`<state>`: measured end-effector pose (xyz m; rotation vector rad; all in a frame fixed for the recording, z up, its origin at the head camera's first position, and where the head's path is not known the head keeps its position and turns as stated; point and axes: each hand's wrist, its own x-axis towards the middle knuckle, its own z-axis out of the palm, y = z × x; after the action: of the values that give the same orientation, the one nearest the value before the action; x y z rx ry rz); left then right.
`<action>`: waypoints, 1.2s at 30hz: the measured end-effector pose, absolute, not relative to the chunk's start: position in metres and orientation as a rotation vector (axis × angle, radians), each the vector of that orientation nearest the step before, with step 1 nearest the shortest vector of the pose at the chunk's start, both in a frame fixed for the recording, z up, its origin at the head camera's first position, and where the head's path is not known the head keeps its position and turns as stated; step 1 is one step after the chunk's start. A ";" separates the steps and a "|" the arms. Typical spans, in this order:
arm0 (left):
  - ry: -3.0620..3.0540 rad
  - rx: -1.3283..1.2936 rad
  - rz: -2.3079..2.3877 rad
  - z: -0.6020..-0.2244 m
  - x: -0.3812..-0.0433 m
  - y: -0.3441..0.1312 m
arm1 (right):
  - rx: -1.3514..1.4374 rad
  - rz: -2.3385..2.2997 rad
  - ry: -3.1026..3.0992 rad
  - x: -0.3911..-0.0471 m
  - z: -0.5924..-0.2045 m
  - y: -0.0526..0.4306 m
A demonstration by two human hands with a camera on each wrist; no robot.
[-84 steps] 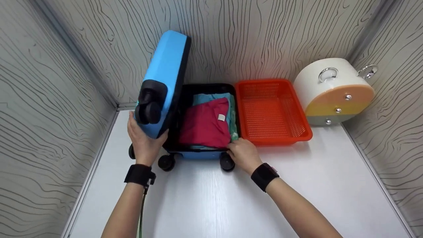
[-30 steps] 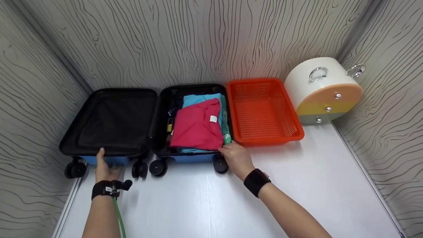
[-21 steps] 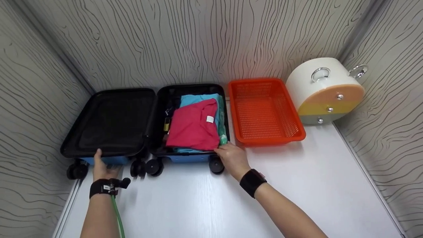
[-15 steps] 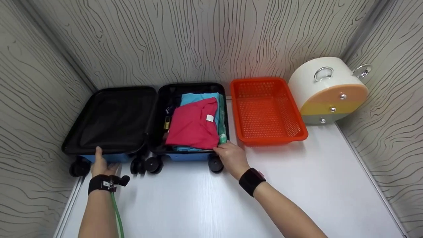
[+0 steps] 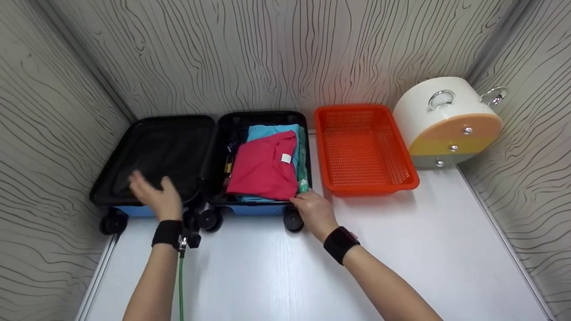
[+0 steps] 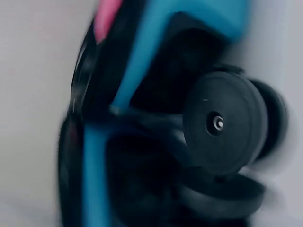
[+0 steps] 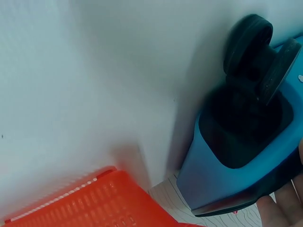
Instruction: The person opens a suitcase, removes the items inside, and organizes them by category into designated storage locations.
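A small blue suitcase lies open flat, with its black-lined lid half (image 5: pixel 160 156) on the left and its packed half (image 5: pixel 258 209) on the right. Folded clothes fill the packed half: a magenta shirt (image 5: pixel 263 167) with a white label lies over light blue cloth (image 5: pixel 272 131), and green cloth (image 5: pixel 302 160) runs along the right side. Fingers apart and blurred, my left hand (image 5: pixel 163 200) hovers over the lid half's front edge, holding nothing. My right hand (image 5: pixel 316 214) grips the rim at the packed half's front right corner. The left wrist view shows suitcase wheels (image 6: pixel 225 123), no hand.
A red perforated basket (image 5: pixel 366 156) stands right of the suitcase with nothing in it. Beyond it, a white round-topped drawer box (image 5: pixel 437 107) with coloured drawers touches the right corner. Patterned walls enclose the back and sides. White tabletop (image 5: pixel 267 267) stretches in front.
The lid half swung down from raised to flat on the left. My left hand then let go of its front edge and rose to the right. My right hand stayed at the corner.
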<state>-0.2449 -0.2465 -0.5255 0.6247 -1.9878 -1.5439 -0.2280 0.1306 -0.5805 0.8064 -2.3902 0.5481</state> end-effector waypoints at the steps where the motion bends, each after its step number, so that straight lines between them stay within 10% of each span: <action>1: -2.062 0.437 -1.433 -0.525 -0.246 -0.234 | 0.805 0.555 -2.388 -0.228 -0.581 0.130; 10: -2.584 -0.770 -0.876 -0.550 -0.239 -0.137 | 0.820 0.548 -2.399 -0.231 -0.580 0.122; 36: -2.711 -0.665 -0.753 -0.585 -0.239 -0.104 | 0.359 0.548 -2.641 -0.235 -0.593 0.247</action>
<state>-0.2392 -0.1041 -0.5853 -0.6647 -2.7111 -0.7526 -0.2351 0.2471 -0.5935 0.3587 -2.6413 0.5476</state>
